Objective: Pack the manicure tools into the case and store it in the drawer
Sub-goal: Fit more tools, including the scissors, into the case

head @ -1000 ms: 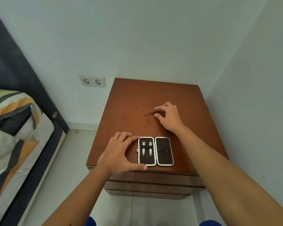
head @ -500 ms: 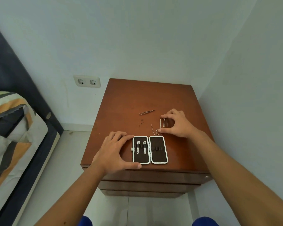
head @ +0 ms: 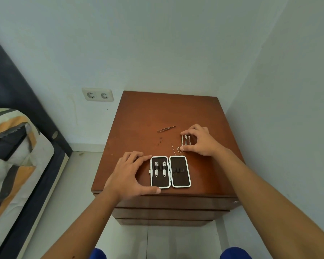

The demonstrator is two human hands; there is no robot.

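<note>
While the left hand (head: 128,175) lies spread against the open white-rimmed black manicure case (head: 170,171) at the brown wooden nightstand's (head: 168,113) near edge, the right hand (head: 200,141) beyond pinches small silver scissors (head: 184,142); thin metal tweezers (head: 166,129) lie farther back.

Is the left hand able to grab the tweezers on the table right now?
Probably yes. The left hand rests beside the open case, and the tweezers lie bare on the tabletop beyond it, with nothing between them.

Right hand (head: 201,142) now off the tweezers (head: 166,129), fingers over small scissors (head: 185,141) nearer the case (head: 170,171).
</note>
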